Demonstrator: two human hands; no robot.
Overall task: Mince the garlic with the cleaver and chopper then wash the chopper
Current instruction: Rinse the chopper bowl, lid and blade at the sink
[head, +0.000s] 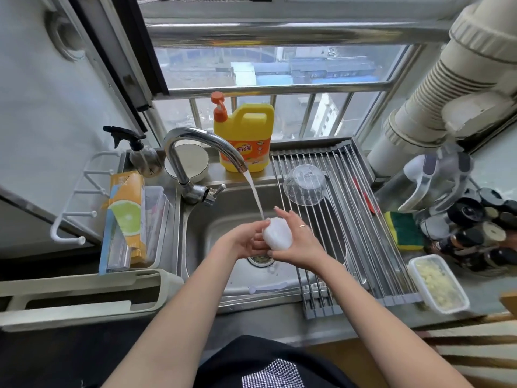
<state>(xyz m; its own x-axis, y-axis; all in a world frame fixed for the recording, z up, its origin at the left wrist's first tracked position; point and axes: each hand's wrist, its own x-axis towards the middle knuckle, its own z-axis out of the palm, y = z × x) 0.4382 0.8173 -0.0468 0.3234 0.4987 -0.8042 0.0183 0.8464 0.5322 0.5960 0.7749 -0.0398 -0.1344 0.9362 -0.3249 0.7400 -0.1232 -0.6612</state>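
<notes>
Fingers of both hands curl round the white chopper part [277,234], which sits between the palms over the steel sink [201,219], just above the drain; the left hand [246,239] cups it from the left and below, the right hand [300,242], a ring on one finger, wraps it from the right with the fingertips reaching up over its top. Water runs from the curved tap [195,152] in a slanting stream that lands on the top of the part. Behind the tap stands a yellow detergent bottle [246,135] with an orange pump. A roll-up drying rack [349,219] spans the right of the sink, with a clear bowl [305,184] upside down on it. Right of the rack, on the counter, a clear container [439,284] holds the minced garlic [436,282]. A green and yellow sponge [402,231] lies beyond it
</notes>
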